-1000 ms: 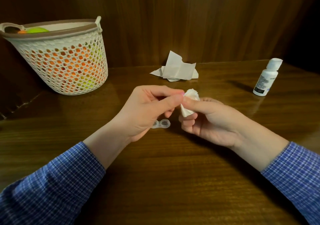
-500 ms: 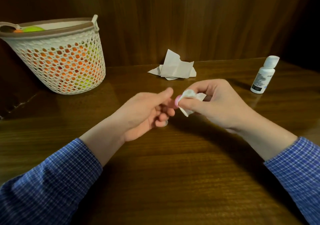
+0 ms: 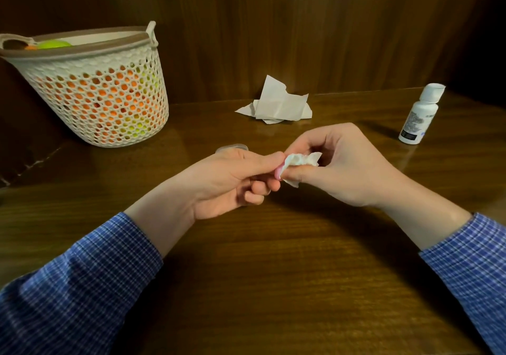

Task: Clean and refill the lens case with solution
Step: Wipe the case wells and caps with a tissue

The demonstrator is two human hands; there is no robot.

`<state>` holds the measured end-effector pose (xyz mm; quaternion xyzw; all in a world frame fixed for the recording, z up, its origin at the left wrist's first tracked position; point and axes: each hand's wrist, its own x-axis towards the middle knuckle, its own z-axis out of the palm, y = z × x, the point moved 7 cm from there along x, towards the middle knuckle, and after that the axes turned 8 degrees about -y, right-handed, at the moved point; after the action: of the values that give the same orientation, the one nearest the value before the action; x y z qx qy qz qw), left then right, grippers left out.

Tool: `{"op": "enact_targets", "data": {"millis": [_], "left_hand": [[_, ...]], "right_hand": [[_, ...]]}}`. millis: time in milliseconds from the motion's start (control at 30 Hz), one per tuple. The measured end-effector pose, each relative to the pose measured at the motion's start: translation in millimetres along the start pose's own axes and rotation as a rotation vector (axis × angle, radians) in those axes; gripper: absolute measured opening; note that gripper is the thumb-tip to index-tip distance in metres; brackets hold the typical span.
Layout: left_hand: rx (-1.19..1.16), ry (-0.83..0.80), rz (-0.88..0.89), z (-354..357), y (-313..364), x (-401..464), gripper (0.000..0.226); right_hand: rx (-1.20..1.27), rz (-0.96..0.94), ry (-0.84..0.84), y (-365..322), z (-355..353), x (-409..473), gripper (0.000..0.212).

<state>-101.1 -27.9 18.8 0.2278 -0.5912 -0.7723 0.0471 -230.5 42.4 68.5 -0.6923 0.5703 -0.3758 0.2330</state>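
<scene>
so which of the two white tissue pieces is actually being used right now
The small crumpled white tissue wad pinched in the right hand, pressed against the pink cap held by the left hand. The larger creased white tissue lies untouched near the wall.

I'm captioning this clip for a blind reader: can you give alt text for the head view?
The left hand pinches a small pink cap while the right hand presses a crumpled tissue against it, above a wooden table. The clear lens case lies behind the hands; further back stand a mesh basket, loose tissues and a white bottle.
</scene>
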Motion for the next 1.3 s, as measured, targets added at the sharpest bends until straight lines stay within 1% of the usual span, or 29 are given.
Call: {"op": "enact_targets", "data": {"millis": [33,100,133,200,233,267,300,367,400,433,467,500,533,567,633,667,700,733,767,867,933,967,1033,1100,1167,1200,1233,1267,1300], "left_hand": [[-0.007,-0.013,0.03,1,2,-1,0.02],[-0.023,-0.024,0.111,1,7,-1,0.019],[-0.024,-0.017,0.156,0,10,-1,0.021],[0.0,0.02,0.244,-2,14,-1,0.031],[0.033,0.047,0.293,-5,16,-1,0.034],[0.085,0.078,0.343,-7,18,-3,0.035],[0.148,0.105,0.39,-8,20,-4,0.034],[0.266,0.139,0.464,-8,24,-7,0.035],[0.309,0.147,0.493,-8,26,-8,0.036],[0.334,0.148,0.513,-8,27,-9,0.036],[0.337,0.141,0.519,-7,28,-8,0.037],[0.314,0.125,0.511,-7,28,-8,0.039],[0.267,0.107,0.489,-7,27,-7,0.041],[0.21,0.093,0.456,-7,26,-5,0.042],[0.137,0.098,0.351,-9,21,-1,0.041],[0.119,0.105,0.288,-9,18,1,0.04],[0.102,0.104,0.228,-9,14,3,0.037],[0.086,0.092,0.178,-8,10,3,0.032],[0.071,0.076,0.141,-8,7,4,0.028],[0.002,0.037,0.084,-7,2,3,0.023],[-0.041,0.016,0.091,-7,2,2,0.022],[-0.05,0.009,0.117,-7,3,2,0.022],[-0.058,0.005,0.203,-7,9,1,0.022],[-0.03,0.031,0.302,-8,16,-2,0.021],[0.084,0.097,0.391,-8,21,-5,0.02],[0.178,0.149,0.428,-8,22,-6,0.021],[0.26,0.195,0.457,-8,23,-8,0.024],[0.303,0.219,0.475,-8,23,-8,0.027],[0.309,0.21,0.483,-8,24,-8,0.027]], "right_hand": [[0.091,0.002,0.013,1,1,-1,0.011],[0.418,0.078,0.014,10,8,-1,0.017],[0.584,0.143,-0.007,16,15,-1,0.02],[0.924,0.295,-0.075,24,33,-1,0.017],[1.119,0.376,-0.108,26,43,-2,0.015],[1.313,0.452,-0.134,26,52,-3,0.017],[1.465,0.506,-0.151,26,58,-4,0.026],[1.601,0.549,-0.16,27,64,-6,0.048],[1.612,0.551,-0.155,27,63,-7,0.052],[1.589,0.534,-0.154,26,60,-7,0.049],[1.517,0.493,-0.155,25,55,-5,0.038],[1.377,0.427,-0.148,23,47,-2,0.023],[1.171,0.344,-0.119,21,36,0,0.011],[0.916,0.257,-0.073,18,23,2,0.007],[0.364,0.129,0.06,11,-1,3,0.009],[0.15,0.084,0.105,7,-8,2,0.012],[0.013,0.048,0.111,4,-10,1,0.016],[-0.058,0.022,0.092,2,-9,0,0.018],[-0.079,0.007,0.069,0,-7,0,0.017],[-0.046,0.008,0.054,2,-3,-1,0.013],[-0.005,0.027,0.069,4,-2,-1,0.015],[0.072,0.049,0.081,7,0,-1,0.015],[0.389,0.132,0.066,16,7,-1,0.018],[0.794,0.262,-0.049,21,25,-1,0.018],[1.138,0.423,-0.135,23,43,-2,0.011],[1.268,0.49,-0.14,25,47,-3,0.011],[1.349,0.53,-0.128,28,47,-3,0.012],[1.371,0.532,-0.12,29,45,-2,0.011],[1.34,0.506,-0.12,28,41,-1,0.008]]}}
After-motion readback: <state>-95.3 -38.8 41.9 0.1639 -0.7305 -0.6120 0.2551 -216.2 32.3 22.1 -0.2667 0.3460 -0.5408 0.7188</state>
